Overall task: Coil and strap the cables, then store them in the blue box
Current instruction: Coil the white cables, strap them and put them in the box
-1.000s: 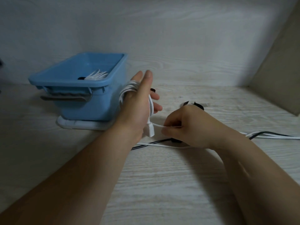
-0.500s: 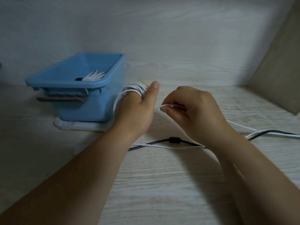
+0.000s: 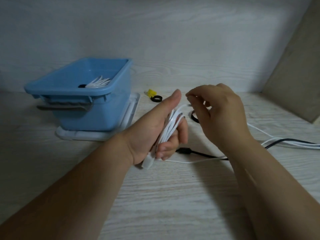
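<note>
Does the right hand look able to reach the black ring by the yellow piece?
Probably yes. The ring lies uncovered on the table beyond the left hand's thumb, and the right hand hovers nearby; its fingers are at the cable's end, so it may have to let go.

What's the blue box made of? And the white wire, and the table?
Blue box: looks like plastic, smooth matte moulded walls and rim. White cable coiled in the left hand: probably a soft plastic or rubber coat, since it bends into tight loops. Table: pale printed-looking wood grain, maybe laminate, maybe real wood.
</note>
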